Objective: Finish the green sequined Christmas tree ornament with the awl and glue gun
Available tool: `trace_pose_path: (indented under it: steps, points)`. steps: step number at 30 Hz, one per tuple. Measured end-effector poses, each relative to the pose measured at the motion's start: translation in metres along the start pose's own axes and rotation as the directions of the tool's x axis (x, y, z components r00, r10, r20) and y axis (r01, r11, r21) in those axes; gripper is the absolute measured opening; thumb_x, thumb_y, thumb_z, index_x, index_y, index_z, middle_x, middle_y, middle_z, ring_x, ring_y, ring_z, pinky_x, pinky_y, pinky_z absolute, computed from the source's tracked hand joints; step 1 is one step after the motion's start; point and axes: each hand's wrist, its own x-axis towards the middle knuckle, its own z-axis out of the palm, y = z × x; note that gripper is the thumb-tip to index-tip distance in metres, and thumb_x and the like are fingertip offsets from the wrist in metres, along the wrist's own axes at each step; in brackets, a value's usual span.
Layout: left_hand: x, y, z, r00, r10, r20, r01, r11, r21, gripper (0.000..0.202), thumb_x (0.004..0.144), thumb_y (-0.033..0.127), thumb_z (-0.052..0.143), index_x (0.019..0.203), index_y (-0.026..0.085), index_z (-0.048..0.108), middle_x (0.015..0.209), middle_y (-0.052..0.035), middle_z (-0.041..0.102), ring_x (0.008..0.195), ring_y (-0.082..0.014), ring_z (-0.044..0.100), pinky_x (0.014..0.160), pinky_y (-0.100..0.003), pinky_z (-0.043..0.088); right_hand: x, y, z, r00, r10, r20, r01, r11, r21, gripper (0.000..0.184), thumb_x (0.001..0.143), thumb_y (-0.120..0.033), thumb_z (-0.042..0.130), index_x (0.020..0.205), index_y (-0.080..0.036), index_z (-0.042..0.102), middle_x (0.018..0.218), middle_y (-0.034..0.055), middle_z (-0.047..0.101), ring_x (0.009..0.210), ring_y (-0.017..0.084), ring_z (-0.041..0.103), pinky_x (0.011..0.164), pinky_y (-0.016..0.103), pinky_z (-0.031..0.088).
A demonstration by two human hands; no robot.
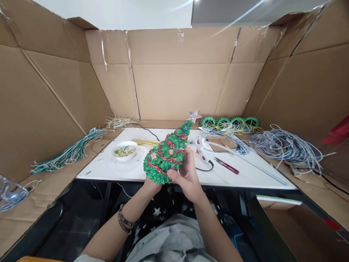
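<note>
**Hand position: tree held over table edge**

Both forearms extend forward. The right hand (188,173) grips the green tree (167,153) at its side; the left hand (151,183) supports its base. The tree tilts right above the white table (109,169).

Both hands raised over near edge of white table (109,169). Left hand (152,186) under base of glittery green tree (167,152), tilted right; right hand (189,174) gripping its side. White bowl (124,151) left, red-handled cutters (226,165) right.
</note>
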Motion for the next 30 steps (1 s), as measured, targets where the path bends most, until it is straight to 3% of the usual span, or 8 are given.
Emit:
trace_pose_path:
  steps: [6, 10, 13, 17, 20, 23, 26, 30]
  points:
    - [0.005, -0.005, -0.006, 0.999, -0.028, 0.016, 0.029, 0.996, -0.084, 0.037, 0.063, 0.044, 0.085, 0.093, 0.024, 0.078, 0.102, -0.0044, 0.078, 0.101, -0.0269, 0.071, 0.091, -0.04, 0.058, 0.006, -0.004, -0.005, 0.999, -0.014, 0.036, 0.02, 0.986, -0.164, 0.065, 0.089, -0.038, 0.067, 0.145, -0.035, 0.035, 0.149, 0.0048, 0.047, 0.138, 0.023, 0.046, 0.117, 0.042, 0.039]
    - [0.004, -0.006, -0.008, 0.998, -0.059, -0.038, 0.052, 0.983, -0.179, 0.04, 0.058, 0.04, 0.088, 0.091, 0.022, 0.076, 0.101, -0.0054, 0.078, 0.105, -0.0255, 0.069, 0.094, -0.037, 0.057, 0.021, -0.009, -0.013, 0.997, -0.078, 0.0, 0.074, 0.946, -0.316, 0.043, 0.092, -0.042, 0.062, 0.133, -0.029, 0.056, 0.146, 0.0068, 0.052, 0.139, 0.023, 0.046, 0.117, 0.042, 0.038]
    - [0.002, -0.005, -0.008, 0.997, -0.077, -0.028, 0.069, 0.976, -0.206, 0.033, 0.064, 0.04, 0.085, 0.089, 0.02, 0.074, 0.1, -0.0066, 0.077, 0.103, -0.0246, 0.07, 0.092, -0.037, 0.057, 0.035, -0.008, -0.015, 0.991, -0.062, -0.118, 0.026, 0.958, -0.284, 0.027, 0.091, -0.045, 0.061, 0.107, -0.024, 0.067, 0.118, 0.0079, 0.069, 0.115, 0.022, 0.064, 0.102, 0.04, 0.051]
    - [-0.001, 0.002, -0.007, 0.997, -0.076, -0.002, 0.074, 0.978, -0.194, 0.033, 0.067, 0.039, 0.083, 0.092, 0.02, 0.072, 0.096, -0.0051, 0.076, 0.093, -0.0206, 0.07, 0.081, -0.031, 0.057, 0.048, -0.006, -0.013, 0.963, -0.04, -0.266, -0.002, 0.988, -0.155, 0.028, 0.08, -0.042, 0.074, 0.096, -0.023, 0.06, 0.098, 0.0031, 0.07, 0.086, 0.016, 0.07, 0.074, 0.029, 0.059]
    - [-0.007, 0.009, -0.007, 0.991, -0.131, 0.025, 0.133, 0.982, -0.134, 0.042, 0.062, 0.038, 0.088, 0.097, 0.021, 0.07, 0.084, -0.0011, 0.074, 0.07, -0.0137, 0.064, 0.058, -0.022, 0.05, 0.051, -0.007, -0.012, 0.943, -0.127, -0.307, 0.061, 0.974, -0.216, 0.028, 0.081, -0.036, 0.073, 0.101, -0.025, 0.058, 0.101, 0.0026, 0.067, 0.095, 0.015, 0.068, 0.069, 0.024, 0.058]
    - [-0.014, 0.011, -0.006, 0.973, -0.23, -0.011, 0.229, 0.971, -0.063, 0.044, 0.057, 0.042, 0.089, 0.088, 0.02, 0.067, 0.061, 0.0051, 0.061, 0.048, -0.0073, 0.046, 0.04, -0.018, 0.031, 0.05, -0.01, -0.011, 0.939, -0.185, -0.289, 0.101, 0.954, -0.284, 0.029, 0.086, -0.034, 0.067, 0.112, -0.027, 0.056, 0.112, 0.0049, 0.065, 0.104, 0.015, 0.065, 0.07, 0.024, 0.059]
    - [-0.018, 0.01, -0.004, 0.963, -0.268, -0.038, 0.267, 0.963, -0.033, 0.043, 0.056, 0.047, 0.088, 0.079, 0.021, 0.062, 0.053, 0.0076, 0.051, 0.044, -0.0065, 0.038, 0.038, -0.018, 0.026, 0.05, -0.01, -0.01, 0.938, -0.216, -0.27, 0.126, 0.941, -0.314, 0.024, 0.09, -0.034, 0.063, 0.112, -0.027, 0.058, 0.116, 0.0059, 0.065, 0.105, 0.016, 0.066, 0.071, 0.025, 0.059]
    - [-0.018, 0.009, -0.003, 0.968, -0.246, -0.048, 0.245, 0.969, -0.026, 0.042, 0.056, 0.045, 0.087, 0.077, 0.022, 0.059, 0.055, 0.0066, 0.052, 0.046, -0.0079, 0.04, 0.038, -0.019, 0.025, 0.051, -0.011, -0.011, 0.93, -0.281, -0.238, 0.162, 0.893, -0.42, 0.017, 0.093, -0.032, 0.06, 0.108, -0.025, 0.066, 0.116, 0.0065, 0.066, 0.102, 0.017, 0.067, 0.081, 0.031, 0.058]
